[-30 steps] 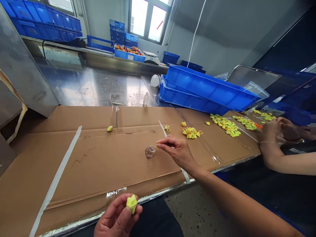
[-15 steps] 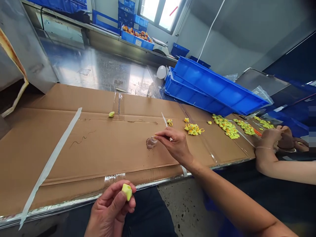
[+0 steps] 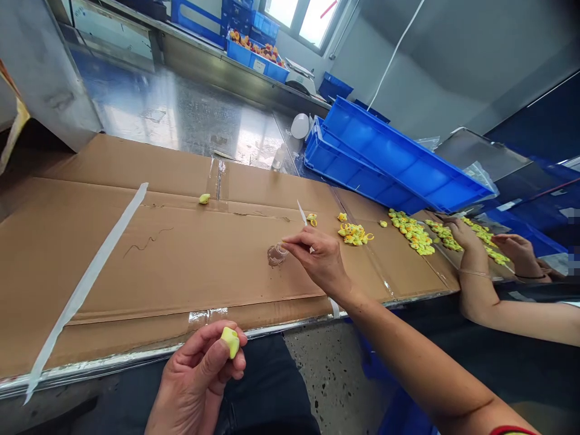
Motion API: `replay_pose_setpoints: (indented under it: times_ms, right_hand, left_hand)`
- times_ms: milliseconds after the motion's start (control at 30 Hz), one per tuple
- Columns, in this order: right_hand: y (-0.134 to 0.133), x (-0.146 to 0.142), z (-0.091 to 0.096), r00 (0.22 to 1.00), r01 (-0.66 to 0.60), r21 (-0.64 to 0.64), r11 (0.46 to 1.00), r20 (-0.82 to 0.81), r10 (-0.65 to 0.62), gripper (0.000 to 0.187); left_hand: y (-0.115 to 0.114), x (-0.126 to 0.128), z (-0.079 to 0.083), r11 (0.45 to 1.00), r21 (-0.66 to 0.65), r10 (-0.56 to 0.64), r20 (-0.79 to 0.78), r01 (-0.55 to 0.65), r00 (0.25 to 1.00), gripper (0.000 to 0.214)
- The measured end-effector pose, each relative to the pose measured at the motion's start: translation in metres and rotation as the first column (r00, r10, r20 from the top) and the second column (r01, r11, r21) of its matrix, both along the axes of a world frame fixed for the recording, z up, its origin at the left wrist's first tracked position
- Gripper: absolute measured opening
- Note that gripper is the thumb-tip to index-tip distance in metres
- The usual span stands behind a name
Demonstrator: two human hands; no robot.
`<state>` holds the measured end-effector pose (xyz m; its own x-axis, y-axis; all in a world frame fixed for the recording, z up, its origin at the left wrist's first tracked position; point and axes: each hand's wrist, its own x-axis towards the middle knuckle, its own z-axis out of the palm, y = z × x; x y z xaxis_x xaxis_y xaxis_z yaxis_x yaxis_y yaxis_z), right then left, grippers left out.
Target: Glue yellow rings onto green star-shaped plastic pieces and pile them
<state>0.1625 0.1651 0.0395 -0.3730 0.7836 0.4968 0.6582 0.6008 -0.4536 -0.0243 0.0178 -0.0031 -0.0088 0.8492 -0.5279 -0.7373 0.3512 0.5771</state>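
Observation:
My left hand is near the bottom edge, in front of the table, pinching a small yellow-green toy piece between thumb and fingers. My right hand reaches out over the brown cardboard sheet, its fingertips pinched together over a small clear cup. What the fingertips hold is too small to make out. A small pile of yellow pieces lies just beyond my right hand.
A lone yellow piece lies at the cardboard's far side. Blue crates stand at the back right. Another person's hands work at rows of yellow-green pieces on the right. A white tape strip crosses the cardboard on the left.
My right hand has closed in on the clear cup. My left hand has turned the yellow-green piece a little. The other person's hands have moved out to the rows of pieces.

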Motion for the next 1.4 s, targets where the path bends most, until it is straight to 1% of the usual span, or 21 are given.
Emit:
replay_pose_setpoints:
  times_ms: [100,233,400,533,867,1100,1267,1400]
  right_hand:
    - [0.0,0.0,-0.001,1.0,-0.008,-0.004,1.0,-0.001,0.008,0.01]
    - [-0.001,0.0,0.001,1.0,-0.018,-0.021,1.0,-0.019,0.017,0.01]
    - [0.0,0.004,0.005,0.999,0.001,-0.05,0.999,-0.046,-0.004,0.01]
    - [0.003,0.007,0.005,0.998,0.016,-0.079,0.997,-0.061,-0.02,0.009]
    - [0.004,0.003,0.004,0.999,0.007,-0.07,0.998,-0.034,-0.01,0.013]
    - [0.004,0.005,0.006,1.0,0.012,-0.084,0.996,-0.019,-0.014,0.015]
    - [0.004,0.007,0.007,0.998,0.026,-0.134,0.991,-0.057,-0.034,0.014]
    - [0.002,0.009,0.013,0.984,0.053,-0.213,0.976,-0.154,-0.087,0.007]
  left_hand:
    - [-0.001,0.0,0.0,1.0,0.012,-0.005,0.0,0.005,1.0,0.018]
    - [-0.001,0.001,0.0,1.0,-0.006,-0.01,0.005,0.01,1.0,0.017]
    - [-0.001,0.001,-0.004,1.0,0.011,0.013,0.03,-0.014,0.999,0.019]
    - [-0.002,0.001,-0.003,1.0,-0.014,0.012,0.024,-0.011,1.0,0.019]
    - [-0.001,0.002,-0.004,1.0,0.006,-0.006,0.025,0.005,1.0,0.018]
    - [-0.001,0.002,-0.004,1.0,-0.004,0.009,0.028,-0.009,1.0,0.018]
    - [0.0,0.002,-0.001,0.999,-0.021,0.028,0.035,-0.027,0.999,0.022]
    - [0.0,0.003,0.002,0.997,-0.046,0.067,0.051,-0.065,0.996,0.027]
